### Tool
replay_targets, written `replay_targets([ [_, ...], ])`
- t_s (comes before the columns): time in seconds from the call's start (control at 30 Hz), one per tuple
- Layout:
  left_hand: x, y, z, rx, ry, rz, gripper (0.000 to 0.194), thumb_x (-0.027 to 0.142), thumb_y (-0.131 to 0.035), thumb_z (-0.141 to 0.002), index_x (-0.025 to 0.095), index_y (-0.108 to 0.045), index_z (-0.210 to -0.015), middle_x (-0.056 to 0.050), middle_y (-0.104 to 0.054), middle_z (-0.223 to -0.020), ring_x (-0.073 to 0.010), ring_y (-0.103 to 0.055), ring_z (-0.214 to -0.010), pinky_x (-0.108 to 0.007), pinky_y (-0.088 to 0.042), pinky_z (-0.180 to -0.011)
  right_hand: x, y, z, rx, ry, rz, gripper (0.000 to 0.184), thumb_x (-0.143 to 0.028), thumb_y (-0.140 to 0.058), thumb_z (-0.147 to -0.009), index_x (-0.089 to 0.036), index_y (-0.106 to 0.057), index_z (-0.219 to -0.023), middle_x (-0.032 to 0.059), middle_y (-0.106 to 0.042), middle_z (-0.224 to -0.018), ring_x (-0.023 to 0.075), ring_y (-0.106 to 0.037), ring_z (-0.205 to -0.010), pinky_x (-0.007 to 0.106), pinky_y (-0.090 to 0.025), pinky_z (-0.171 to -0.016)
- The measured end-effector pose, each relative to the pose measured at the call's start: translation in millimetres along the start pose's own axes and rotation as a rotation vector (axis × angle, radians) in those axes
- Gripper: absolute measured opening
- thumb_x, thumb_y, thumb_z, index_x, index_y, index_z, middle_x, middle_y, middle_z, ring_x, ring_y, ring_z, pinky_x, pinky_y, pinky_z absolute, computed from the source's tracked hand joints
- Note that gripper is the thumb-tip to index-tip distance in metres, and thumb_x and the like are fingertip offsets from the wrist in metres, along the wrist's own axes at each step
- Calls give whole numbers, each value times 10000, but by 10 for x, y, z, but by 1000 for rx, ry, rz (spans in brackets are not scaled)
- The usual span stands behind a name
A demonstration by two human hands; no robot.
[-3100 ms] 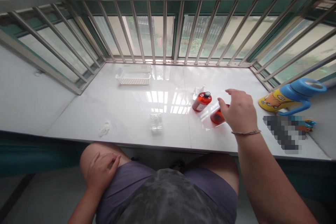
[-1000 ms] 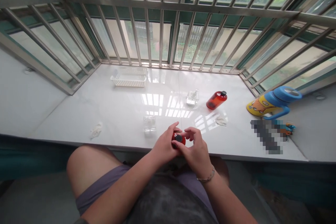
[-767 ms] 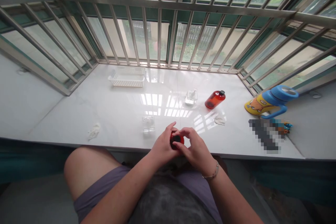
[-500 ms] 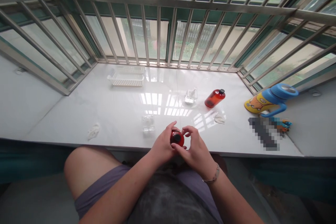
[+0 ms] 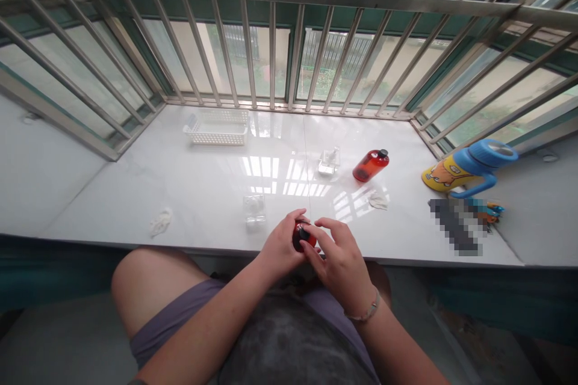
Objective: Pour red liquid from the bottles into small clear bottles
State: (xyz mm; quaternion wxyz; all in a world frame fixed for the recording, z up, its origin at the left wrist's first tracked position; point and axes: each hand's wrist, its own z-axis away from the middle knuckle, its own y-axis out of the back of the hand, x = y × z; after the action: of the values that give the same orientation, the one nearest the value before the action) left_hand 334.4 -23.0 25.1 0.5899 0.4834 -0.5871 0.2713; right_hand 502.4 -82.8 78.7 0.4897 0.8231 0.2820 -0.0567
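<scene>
At the near edge of the white counter, my left hand [image 5: 283, 239] is wrapped round a small red bottle [image 5: 298, 244] with a black cap [image 5: 304, 233]. The bottle is upright, seen from above, and its lower part is hidden. My right hand [image 5: 339, 252] has its thumb and index finger on the black cap, its other fingers curled. Just left of the hands stands a clear glass bottle [image 5: 254, 210]. Farther back are a second clear glass bottle [image 5: 329, 161] and another red bottle [image 5: 370, 166] with a black cap.
A white perforated basket [image 5: 217, 135] sits near the barred window. Crumpled tissues lie left [image 5: 161, 222] and right [image 5: 378, 200]. A blue and yellow tumbler [image 5: 465, 165] stands at the right, beside a blurred-out dark object [image 5: 455, 225]. The counter's front edge runs close to my knees.
My right thumb and index finger have moved from the bottle's side onto its black cap. My left hand keeps its hold. The view has tilted slightly.
</scene>
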Motion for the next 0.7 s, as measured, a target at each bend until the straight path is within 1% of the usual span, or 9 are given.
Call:
replay_targets([
  [0.17, -14, 7, 10, -6, -10, -12, 762, 217, -780, -846, 256, -434, -1524, -79, -693, -1310, -249, -718, -1156, -462, -573, -1079, -91, -69, -10, 62, 26, 59, 294, -248, -722, -1025, -195, -687, -1312, 149, -697, -1188, 291, -645, -1070, 481, -579, -934],
  [0.27, -19, 9, 11, -2, -27, -25, 705, 214, -737, -885, 242, -434, -1521, -90, -704, -1311, -248, -723, -1154, -464, -573, -1077, -168, -110, -39, 70, 1, 77, 260, -250, -725, -1022, -179, -697, -1271, 154, -714, -1184, 296, -659, -1062, 480, -580, -923],
  [0.37, -23, 1, 7, 9, -52, -33, 621, 212, -670, -941, 229, -440, -1518, -100, -713, -1311, -243, -723, -1156, -463, -575, -1078, -224, -133, -74, 80, -20, 85, 227, -205, -690, -1032, -183, -693, -1258, 148, -727, -1184, 297, -666, -1066, 484, -582, -929],
  [0.5, -25, -11, 6, 21, -60, -40, 541, 193, -583, -992, 224, -450, -1515, -102, -720, -1303, -232, -725, -1151, -455, -580, -1070, -234, -119, -123, 70, 3, 35, 198, -132, -654, -1025, -193, -690, -1209, 132, -741, -1172, 295, -670, -1077, 496, -592, -960],
  [0.57, -25, -10, 9, 17, -52, -46, 540, 212, -601, -995, 227, -453, -1513, -100, -720, -1311, -233, -724, -1164, -456, -578, -1077, -224, -99, -143, 32, 25, -22, 206, -100, -629, -1018, -201, -688, -1188, 125, -741, -1199, 291, -671, -1123, 495, -598, -997],
  [0.7, -22, 3, 13, 7, -41, -45, 615, 251, -695, -949, 231, -451, -1513, -102, -710, -1338, -249, -720, -1193, -470, -573, -1095, -204, -61, -162, -8, 49, -100, 259, -63, -589, -997, -217, -686, -1181, 110, -746, -1233, 290, -656, -1231, 499, -593, -1066],
])
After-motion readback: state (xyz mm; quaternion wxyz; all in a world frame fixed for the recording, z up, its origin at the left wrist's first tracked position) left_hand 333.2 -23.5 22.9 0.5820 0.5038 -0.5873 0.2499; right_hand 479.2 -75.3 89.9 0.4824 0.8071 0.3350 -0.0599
